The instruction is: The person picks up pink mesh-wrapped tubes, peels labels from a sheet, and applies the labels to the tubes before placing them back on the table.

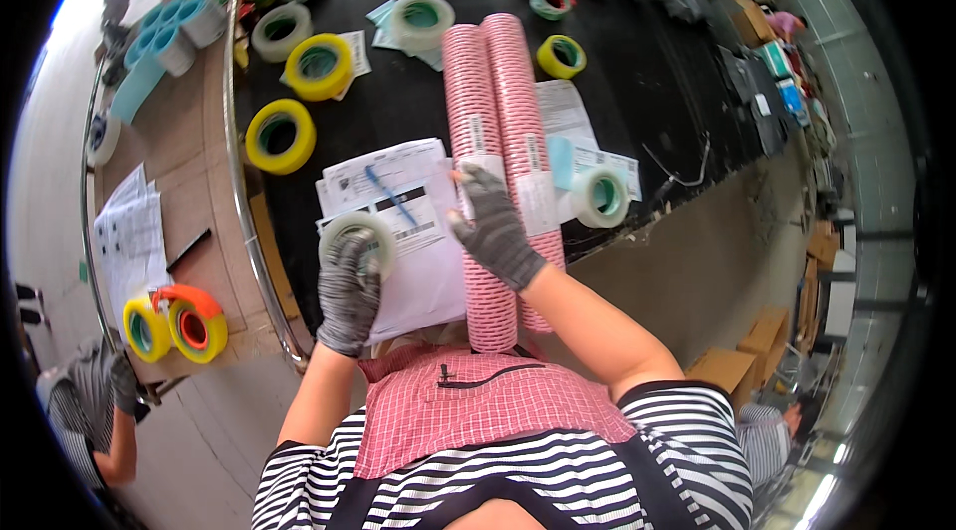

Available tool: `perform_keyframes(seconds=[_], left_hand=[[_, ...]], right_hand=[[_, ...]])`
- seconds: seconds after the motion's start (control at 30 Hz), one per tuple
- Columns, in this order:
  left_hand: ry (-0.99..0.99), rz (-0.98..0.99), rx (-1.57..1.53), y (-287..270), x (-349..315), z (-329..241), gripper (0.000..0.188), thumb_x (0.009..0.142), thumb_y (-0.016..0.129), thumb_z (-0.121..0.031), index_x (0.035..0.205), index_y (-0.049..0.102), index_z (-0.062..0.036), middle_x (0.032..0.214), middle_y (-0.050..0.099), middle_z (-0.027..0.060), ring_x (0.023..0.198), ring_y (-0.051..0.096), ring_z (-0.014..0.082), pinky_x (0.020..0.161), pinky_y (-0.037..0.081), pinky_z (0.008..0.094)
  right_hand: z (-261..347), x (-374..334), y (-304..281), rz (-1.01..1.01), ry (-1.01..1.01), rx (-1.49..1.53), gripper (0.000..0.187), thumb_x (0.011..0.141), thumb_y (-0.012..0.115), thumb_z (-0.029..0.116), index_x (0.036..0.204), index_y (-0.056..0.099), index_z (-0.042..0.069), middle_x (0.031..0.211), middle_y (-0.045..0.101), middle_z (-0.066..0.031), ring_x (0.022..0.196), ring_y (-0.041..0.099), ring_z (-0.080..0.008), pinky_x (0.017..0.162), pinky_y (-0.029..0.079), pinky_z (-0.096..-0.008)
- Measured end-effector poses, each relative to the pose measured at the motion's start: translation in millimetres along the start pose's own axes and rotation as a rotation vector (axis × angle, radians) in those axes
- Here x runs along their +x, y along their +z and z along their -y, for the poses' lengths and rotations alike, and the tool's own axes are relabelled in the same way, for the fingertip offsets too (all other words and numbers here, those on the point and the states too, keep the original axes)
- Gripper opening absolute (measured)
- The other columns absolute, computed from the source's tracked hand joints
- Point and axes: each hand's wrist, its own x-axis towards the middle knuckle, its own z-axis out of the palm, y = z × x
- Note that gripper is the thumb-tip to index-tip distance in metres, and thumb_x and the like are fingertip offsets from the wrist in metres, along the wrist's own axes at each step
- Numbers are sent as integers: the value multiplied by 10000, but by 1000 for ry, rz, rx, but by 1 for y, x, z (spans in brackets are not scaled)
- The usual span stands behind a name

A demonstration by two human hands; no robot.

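Observation:
My left hand (349, 293), in a grey knit glove, has its fingers curled over a roll of clear tape (341, 229) lying on printed sheets. My gloved right hand (495, 226) rests on two long pink-and-white patterned tubes (495, 82), thumb and fingers apart. The tubes lie side by side, reaching from mid-table to my pink checked apron. A white label (539, 203) sits on the right tube beside that hand, and another label shows near the fingertips. Under the left hand's roll are the white sheets (423, 276), with a blue pen (390, 195) on top.
Several tape rolls stand on the black table (398, 112), including a yellow roll (281, 136). A clear tape roll (600, 197) lies right of the tubes. Along the left runs a metal rail (235, 82), with a cardboard-topped surface (199, 201) beyond it. Other people are near the edges.

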Motion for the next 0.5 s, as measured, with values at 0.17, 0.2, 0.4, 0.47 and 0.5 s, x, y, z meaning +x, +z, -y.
perform_keyframes(seconds=[0.17, 0.2, 0.4, 0.47, 0.5], left_hand=[[-297, 490, -300, 93, -31, -51, 798, 842, 757, -171, 1499, 327, -30, 1272, 539, 200, 1009, 581, 253, 900, 509, 366], [-254, 495, -226, 112, -37, -50, 855, 837, 765, -221, 1511, 282, -15, 1304, 511, 228, 1060, 575, 294, 942, 491, 394], [-325, 449, -57, 140, -39, -94, 1060, 797, 783, -360, 1520, 131, 58, 1369, 412, 329, 1243, 474, 456, 1080, 400, 445], [-345, 353, 2, 148, -45, -89, 1081, 780, 801, -375, 1529, 139, 37, 1377, 414, 317, 1257, 471, 439, 1079, 400, 444], [-359, 305, 37, 155, -46, -85, 1087, 774, 806, -380, 1530, 143, 33, 1379, 415, 312, 1259, 471, 437, 1079, 400, 443]], right_hand=[[-63, -130, -63, 18, 409, -299, 724, 864, 678, 337, 1429, 375, -1, 1354, 450, -279, 1268, 424, -443, 1089, 349, -505], [-60, -140, -71, 98, 561, -69, 783, 888, 670, 376, 1471, 317, -9, 1369, 450, -288, 1281, 433, -432, 1096, 355, -478], [-73, -158, -99, 153, 690, 383, 693, 923, 635, 303, 1467, 348, -17, 1366, 491, -309, 1278, 485, -423, 1074, 398, -428], [-98, -151, -114, 72, 599, 229, 606, 925, 623, 289, 1412, 426, -14, 1307, 540, -295, 1228, 520, -421, 1056, 414, -431], [-116, -147, -126, -12, 476, 95, 561, 924, 619, 283, 1377, 469, -12, 1270, 568, -285, 1196, 541, -418, 1043, 425, -434]])
